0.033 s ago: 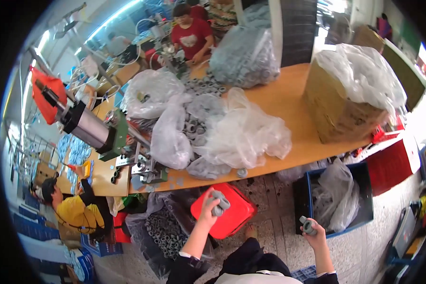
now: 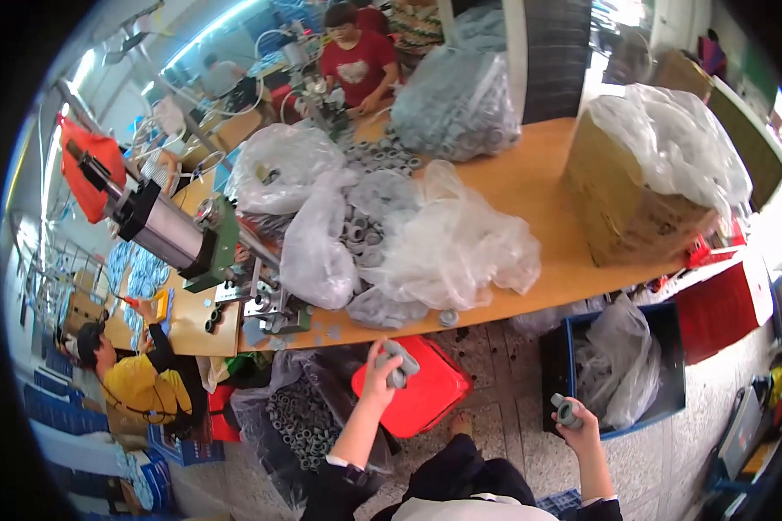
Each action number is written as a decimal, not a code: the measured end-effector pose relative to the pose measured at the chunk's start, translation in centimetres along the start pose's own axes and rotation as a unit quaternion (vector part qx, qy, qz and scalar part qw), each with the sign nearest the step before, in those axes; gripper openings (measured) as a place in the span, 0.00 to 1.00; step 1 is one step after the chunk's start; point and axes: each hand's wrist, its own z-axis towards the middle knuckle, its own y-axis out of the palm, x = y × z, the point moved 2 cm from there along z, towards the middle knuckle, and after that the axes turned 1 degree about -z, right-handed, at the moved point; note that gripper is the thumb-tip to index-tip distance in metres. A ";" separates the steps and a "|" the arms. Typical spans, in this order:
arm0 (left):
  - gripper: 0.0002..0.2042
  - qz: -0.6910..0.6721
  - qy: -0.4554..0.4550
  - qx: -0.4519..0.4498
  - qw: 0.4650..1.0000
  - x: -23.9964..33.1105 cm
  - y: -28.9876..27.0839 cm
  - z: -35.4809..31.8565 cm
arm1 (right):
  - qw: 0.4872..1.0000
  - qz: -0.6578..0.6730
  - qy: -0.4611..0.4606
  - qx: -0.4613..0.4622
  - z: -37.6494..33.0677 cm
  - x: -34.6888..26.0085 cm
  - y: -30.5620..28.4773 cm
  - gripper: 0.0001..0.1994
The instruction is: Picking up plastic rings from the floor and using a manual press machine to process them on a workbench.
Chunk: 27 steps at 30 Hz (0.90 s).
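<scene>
In front of the red stool, my left hand is closed around grey plastic pipe fittings, seemingly two or more bunched together. Farther right, over the floor, my right hand grips another grey pipe fitting with a side stub and a round opening. A plastic-lined bin full of small grey fittings stands left of the stool. More grey rings and fittings lie on the wooden table among clear plastic bags.
A press machine stands at the table's left. A bag-topped cardboard box sits on the table's right end. On the floor at right is a blue-edged crate with plastic bags. One co-worker in yellow sits left; another in red works beyond the table.
The view has shifted slightly, so the table and its contents appear a little farther right. My left hand has risen slightly and its fittings have tilted. The right hand's grip looks the same.
</scene>
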 end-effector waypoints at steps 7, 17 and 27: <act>0.36 0.182 0.195 0.094 0.959 9.5 3.1 17.5 | 0.996 -0.062 -0.034 0.046 2.7 -3.9 4.5 0.20; 0.37 0.372 0.174 0.202 0.889 11.7 3.0 32.4 | 0.977 -0.204 0.046 0.032 14.2 -11.3 9.9 0.20; 0.06 0.582 0.314 0.248 0.708 -6.8 -3.5 7.5 | 0.888 -0.392 0.153 -0.186 23.1 -11.8 22.4 0.27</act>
